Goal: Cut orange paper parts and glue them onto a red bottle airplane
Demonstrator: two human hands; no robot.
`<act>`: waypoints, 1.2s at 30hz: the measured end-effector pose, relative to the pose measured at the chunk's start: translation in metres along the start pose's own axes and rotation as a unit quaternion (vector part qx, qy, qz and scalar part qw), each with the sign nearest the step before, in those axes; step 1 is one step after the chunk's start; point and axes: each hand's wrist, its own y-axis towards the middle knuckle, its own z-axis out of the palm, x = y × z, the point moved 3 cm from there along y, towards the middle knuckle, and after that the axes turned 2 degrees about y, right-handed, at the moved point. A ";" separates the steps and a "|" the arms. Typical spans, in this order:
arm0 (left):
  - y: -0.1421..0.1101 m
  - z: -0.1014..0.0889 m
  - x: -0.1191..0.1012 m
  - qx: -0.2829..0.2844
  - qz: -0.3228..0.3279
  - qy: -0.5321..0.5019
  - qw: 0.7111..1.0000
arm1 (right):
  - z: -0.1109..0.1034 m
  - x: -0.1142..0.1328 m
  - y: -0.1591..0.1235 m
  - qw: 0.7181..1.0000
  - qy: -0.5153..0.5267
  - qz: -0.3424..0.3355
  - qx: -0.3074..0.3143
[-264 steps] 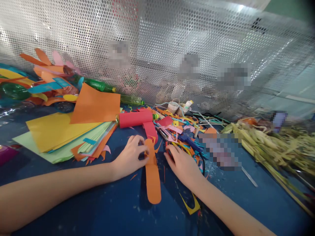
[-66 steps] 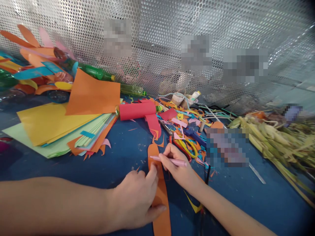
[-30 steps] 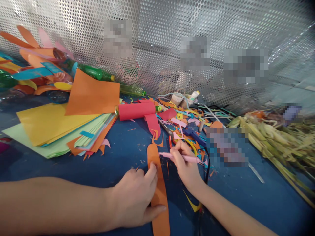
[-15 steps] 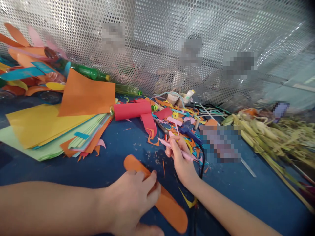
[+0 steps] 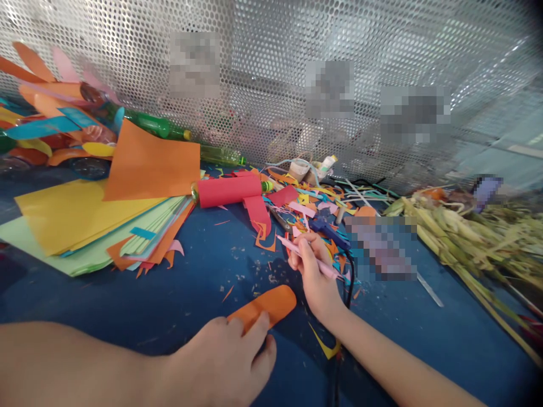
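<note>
My left hand (image 5: 224, 362) lies low in the view, its fingers resting on one end of a rounded orange paper strip (image 5: 271, 302) that lies on the blue table (image 5: 182, 294). The strip's free end points right and away from me. My right hand (image 5: 314, 271) sits just right of the strip, closed around a thin pink pen (image 5: 307, 257) whose tip points up and left. The pen does not touch the strip.
A stack of coloured paper sheets (image 5: 80, 220) lies at the left, a red paper roll (image 5: 229, 189) behind it. Paper scraps and scissors (image 5: 322, 226) crowd the middle. Dried husks (image 5: 470, 237) fill the right. A perforated metal screen (image 5: 271, 68) closes the back.
My left hand has turned the orange strip from pointing away from me to lying sideways, nearer to me. My right hand has lifted the pen off the strip and drawn back slightly.
</note>
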 end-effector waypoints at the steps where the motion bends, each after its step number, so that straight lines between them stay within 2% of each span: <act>1: 0.001 0.001 0.001 0.008 -0.010 -0.013 1.000 | 0.000 0.000 0.000 1.000 0.001 -0.001 0.003; 6: 0.000 0.000 0.006 0.036 -0.092 -0.088 0.991 | 0.001 0.003 0.001 1.000 -0.005 -0.008 0.000; 8: -0.001 -0.003 0.012 0.011 -0.122 -0.104 0.987 | 0.002 0.005 0.000 1.000 -0.010 -0.005 0.004; 11: 0.000 -0.005 0.020 -0.060 -0.140 -0.091 0.984 | 0.005 0.008 -0.004 0.999 -0.026 0.006 0.030; 16: 0.004 -0.004 0.030 -0.050 -0.187 -0.028 0.981 | 0.011 0.011 -0.010 0.984 -0.149 -0.008 0.095; 20: 0.005 -0.009 0.029 -0.062 -0.161 -0.056 0.983 | 0.013 0.012 -0.010 0.974 -0.193 -0.016 0.120; 26: 0.003 -0.010 0.028 -0.075 -0.134 -0.099 0.983 | 0.014 0.006 -0.008 0.983 -0.101 0.009 0.150; 30: 0.002 -0.005 0.027 -0.077 -0.136 -0.087 0.984 | 0.014 0.004 -0.006 0.991 -0.034 0.009 0.132; 34: 0.003 0.000 0.024 -0.075 -0.133 -0.067 0.986 | 0.011 0.004 -0.004 0.993 -0.027 0.030 0.111; 36: 0.003 0.000 0.023 -0.072 -0.128 -0.053 0.988 | 0.012 0.006 -0.004 0.991 -0.033 0.039 0.122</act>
